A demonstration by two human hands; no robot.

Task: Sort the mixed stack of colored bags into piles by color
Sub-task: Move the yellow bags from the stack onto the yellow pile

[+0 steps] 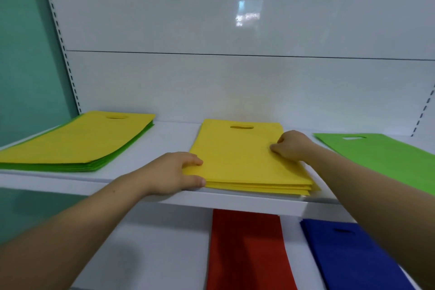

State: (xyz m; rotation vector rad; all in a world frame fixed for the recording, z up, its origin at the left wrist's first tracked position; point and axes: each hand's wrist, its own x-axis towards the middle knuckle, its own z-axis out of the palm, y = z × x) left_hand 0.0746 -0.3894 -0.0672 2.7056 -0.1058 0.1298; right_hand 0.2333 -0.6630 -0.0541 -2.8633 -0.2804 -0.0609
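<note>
Far left on the upper white shelf board lay the mixed stack of flat fabric bags: a yellow bag with an oval cut-out handle on top, green edges showing beneath along its front and right sides. The stack sat near the teal side wall, well apart from the next pile.

Left hand rested at the near left corner of the all-yellow pile of flat bags, mid-shelf. Thumb lay on top of the upper bag, one finger curled along the pile's front edge below; the hand pinched that corner. How many layers it held could not be told.

Yellow pile lay flat, handle cut-out toward the white back panel, front edges slightly fanned and reaching the shelf lip.

Right hand sat on the pile's right edge, fingers curled into a loose fist, fingertips pressed down on the top yellow bag. Whether it gripped a layer or only pressed could not be told.

Right of that hand, a single-colour green flat bag pile lay on the same shelf, just beside the yellow pile but not touching it.

On the lower shelf, a red flat bag pile lay under the yellow one, and a dark blue flat bag pile to its right, a narrow gap between them.
</note>
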